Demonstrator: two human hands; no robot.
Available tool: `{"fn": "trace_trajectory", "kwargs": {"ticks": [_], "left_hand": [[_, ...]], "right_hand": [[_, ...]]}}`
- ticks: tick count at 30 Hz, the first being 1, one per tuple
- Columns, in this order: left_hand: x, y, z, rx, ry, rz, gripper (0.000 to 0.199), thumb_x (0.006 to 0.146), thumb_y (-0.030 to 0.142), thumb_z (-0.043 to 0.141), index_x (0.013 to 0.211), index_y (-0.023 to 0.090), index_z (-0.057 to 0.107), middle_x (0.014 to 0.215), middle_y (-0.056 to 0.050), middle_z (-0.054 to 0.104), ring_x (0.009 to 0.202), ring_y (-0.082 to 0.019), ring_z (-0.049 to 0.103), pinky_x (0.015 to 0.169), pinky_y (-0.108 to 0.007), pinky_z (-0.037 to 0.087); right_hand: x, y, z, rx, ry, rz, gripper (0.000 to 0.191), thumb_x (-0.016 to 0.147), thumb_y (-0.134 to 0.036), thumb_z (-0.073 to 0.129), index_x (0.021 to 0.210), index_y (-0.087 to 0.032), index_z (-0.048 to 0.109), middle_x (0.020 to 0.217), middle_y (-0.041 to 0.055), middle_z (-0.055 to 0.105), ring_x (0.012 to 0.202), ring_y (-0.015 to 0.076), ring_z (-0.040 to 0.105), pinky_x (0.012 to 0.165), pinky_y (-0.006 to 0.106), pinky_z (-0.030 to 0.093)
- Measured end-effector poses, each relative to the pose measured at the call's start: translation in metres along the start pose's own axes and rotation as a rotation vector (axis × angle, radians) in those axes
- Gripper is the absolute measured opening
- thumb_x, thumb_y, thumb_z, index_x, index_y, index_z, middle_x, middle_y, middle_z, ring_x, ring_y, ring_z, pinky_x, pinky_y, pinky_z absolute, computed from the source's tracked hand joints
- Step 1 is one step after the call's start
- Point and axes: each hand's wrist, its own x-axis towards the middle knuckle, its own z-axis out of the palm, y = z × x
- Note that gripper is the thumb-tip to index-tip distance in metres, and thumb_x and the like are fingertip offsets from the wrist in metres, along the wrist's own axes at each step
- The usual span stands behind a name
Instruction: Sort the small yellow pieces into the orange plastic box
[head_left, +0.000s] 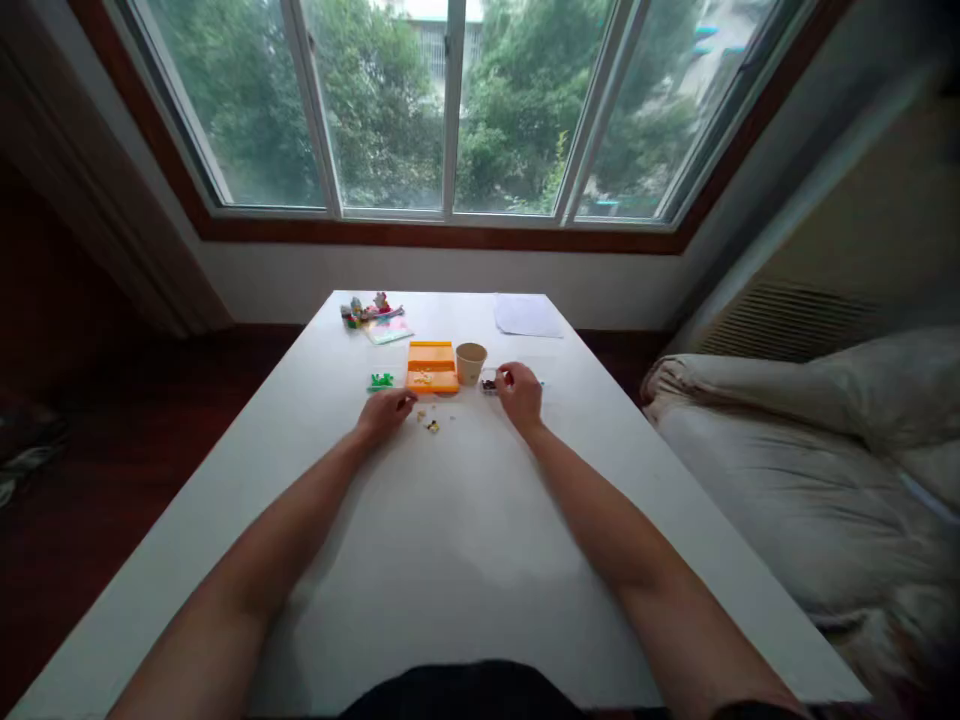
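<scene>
My right hand [520,393] is at a small clear tray of dark pieces [489,386], with thumb and fingers pinched together above it. Whatever sits between those fingertips is too small to name. Resting on the table in front of an orange open box [432,357], my left hand [386,412] has its fingers curled together, and their contents cannot be made out. Small yellow pieces [423,378] lie in the box's front part. A few tiny yellow and dark pieces [433,426] are scattered on the tabletop between my hands. Green pieces [382,381] lie in a clear tray beyond my left hand.
A brown paper cup [471,363] stands between the orange box and the dark pieces. Small colourful figures [367,310] and a pale printed sheet [388,329] are at the back left of the white table [450,560]. White paper [528,315] lies at the back right. A covered sofa [787,470] stands at right.
</scene>
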Motion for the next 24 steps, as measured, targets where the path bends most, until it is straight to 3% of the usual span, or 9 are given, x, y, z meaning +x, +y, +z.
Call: {"fn": "trace_trajectory", "kwargs": {"ticks": [5,8,10,13,16,21,24], "left_hand": [[-0.001,0.006,0.002,0.004,-0.033,0.012,0.023,0.089,0.025,0.055,0.1,0.02,0.074,0.081,-0.004,0.072,0.068,-0.016,0.06,0.066,-0.025,0.042],[-0.002,0.008,0.002,0.007,-0.056,0.01,0.022,0.089,0.027,0.056,0.099,0.021,0.075,0.079,-0.004,0.071,0.068,-0.016,0.06,0.066,-0.025,0.041],[-0.002,0.011,0.001,0.007,-0.077,0.017,0.022,0.089,0.029,0.056,0.098,0.022,0.075,0.078,-0.003,0.07,0.067,-0.015,0.059,0.066,-0.025,0.04],[-0.004,0.014,0.0,0.001,-0.121,0.043,0.022,0.088,0.03,0.056,0.097,0.022,0.075,0.076,-0.002,0.069,0.066,-0.015,0.057,0.064,-0.025,0.038],[-0.005,0.017,-0.001,-0.007,-0.149,0.053,0.023,0.089,0.033,0.055,0.096,0.023,0.075,0.072,-0.001,0.066,0.063,-0.014,0.053,0.061,-0.025,0.035],[-0.006,0.019,-0.004,-0.042,-0.172,0.052,0.026,0.088,0.038,0.055,0.097,0.023,0.074,0.067,0.001,0.061,0.06,-0.013,0.049,0.06,-0.024,0.033],[-0.007,0.019,-0.004,-0.066,-0.188,0.053,0.027,0.087,0.041,0.057,0.098,0.023,0.074,0.067,0.002,0.06,0.059,-0.012,0.048,0.059,-0.024,0.032]], "right_hand": [[0.01,0.037,-0.02,-0.075,0.116,0.269,0.013,0.086,-0.026,0.052,0.09,-0.018,0.062,0.076,0.0023,0.059,0.073,0.0186,0.052,0.073,0.029,0.038],[0.01,0.039,-0.022,-0.05,0.11,0.389,0.016,0.086,-0.026,0.052,0.094,-0.019,0.062,0.074,0.0015,0.06,0.068,0.0183,0.052,0.069,0.029,0.037],[0.009,0.031,-0.021,-0.013,0.117,0.384,0.017,0.086,-0.026,0.05,0.096,-0.019,0.063,0.073,0.001,0.06,0.067,0.0182,0.052,0.068,0.029,0.038],[0.004,0.007,-0.018,0.066,0.12,0.239,0.019,0.089,-0.025,0.048,0.098,-0.018,0.063,0.074,0.0013,0.06,0.068,0.0178,0.052,0.069,0.028,0.039],[-0.008,-0.024,-0.01,0.138,0.025,0.033,0.02,0.092,-0.023,0.047,0.099,-0.018,0.064,0.08,0.0034,0.062,0.072,0.0176,0.054,0.072,0.029,0.042],[-0.032,-0.064,0.004,0.185,-0.418,-0.443,0.02,0.094,-0.017,0.051,0.101,-0.022,0.069,0.095,0.0062,0.066,0.09,0.0188,0.058,0.083,0.03,0.044],[-0.038,-0.069,0.007,0.122,-0.577,-0.56,0.025,0.093,-0.014,0.055,0.109,-0.025,0.07,0.098,0.0061,0.065,0.095,0.0195,0.057,0.086,0.031,0.044]]}}
